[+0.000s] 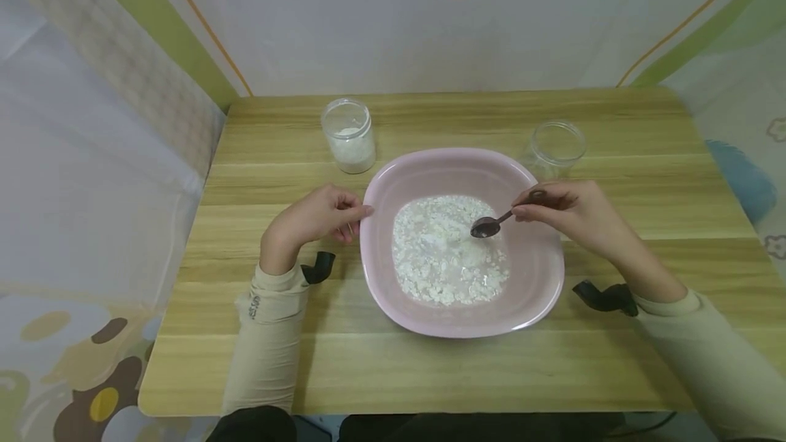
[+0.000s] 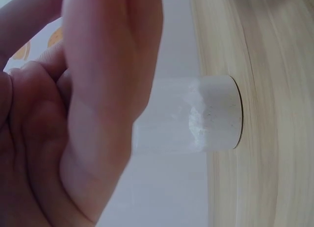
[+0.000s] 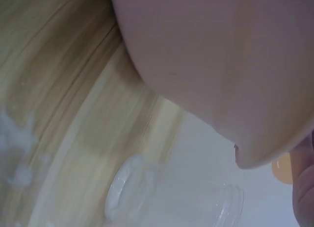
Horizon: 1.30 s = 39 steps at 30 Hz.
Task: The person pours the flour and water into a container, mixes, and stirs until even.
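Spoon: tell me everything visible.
The dark brown spoon looks small and glossy, with an empty-looking oval bowl and slim handle; material unclear. The right hand pinches the handle. In the head view it slants, bowl to the lower left, over the lumpy white mixture in the pink basin; whether it touches the mixture is unclear.

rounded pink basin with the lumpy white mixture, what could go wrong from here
The rounded pink basin might shift or turn under hard stirring, since the left hand steadies it at one side only.
The small dark brown spoon, held by its handle over the wet, lumpy white mixture, could slip in.
The clear cylindrical jar stands just beyond the right hand, so an outward sweep might knock it over.
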Motion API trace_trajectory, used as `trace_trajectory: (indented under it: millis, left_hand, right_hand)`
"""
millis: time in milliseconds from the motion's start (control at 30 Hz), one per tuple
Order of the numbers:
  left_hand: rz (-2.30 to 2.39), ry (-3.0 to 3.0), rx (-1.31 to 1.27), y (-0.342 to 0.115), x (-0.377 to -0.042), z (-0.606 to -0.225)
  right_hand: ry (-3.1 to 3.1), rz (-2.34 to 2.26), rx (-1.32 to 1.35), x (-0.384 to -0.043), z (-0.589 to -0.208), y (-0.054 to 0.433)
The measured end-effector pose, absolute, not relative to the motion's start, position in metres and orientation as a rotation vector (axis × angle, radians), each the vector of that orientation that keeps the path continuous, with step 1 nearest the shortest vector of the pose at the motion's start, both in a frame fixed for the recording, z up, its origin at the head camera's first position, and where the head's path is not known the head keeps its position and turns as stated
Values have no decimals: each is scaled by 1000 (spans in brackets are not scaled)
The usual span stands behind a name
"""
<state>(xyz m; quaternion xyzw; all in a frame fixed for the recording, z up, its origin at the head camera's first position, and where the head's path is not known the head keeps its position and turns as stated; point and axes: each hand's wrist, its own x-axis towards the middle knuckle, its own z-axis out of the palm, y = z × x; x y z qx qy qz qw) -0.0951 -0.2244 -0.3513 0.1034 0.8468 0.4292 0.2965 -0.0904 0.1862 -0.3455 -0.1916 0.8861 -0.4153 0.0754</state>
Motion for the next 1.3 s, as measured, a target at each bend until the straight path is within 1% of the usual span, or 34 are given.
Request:
trace_trajectory:
  millis: [200,300,467,733,1000,1300]
  left_hand:
    - [1132,2257,259,-224,-95,-350]
    - [1133,2257,256,-224,-95,-350]
    - [1149,2280,262,-226,-97,-344]
    - [1177,2262,266,-224,-85,-349]
    - [1173,2264,273,-220,-83,-352]
    - [1165,2271,263,-220,-87,-349]
  right_hand:
    - [2665,-1076,-854,-95,-349,181]
    - [2635,-1041,-904,-96,-350,177]
    - [2597,-1023,-899,-99,-344,167]
    - [2395,-883,-1018,-96,-346,147]
    - [2384,-991,-1053,-96,-356,143]
    - [2452,-1052,-998,-116,-359,146]
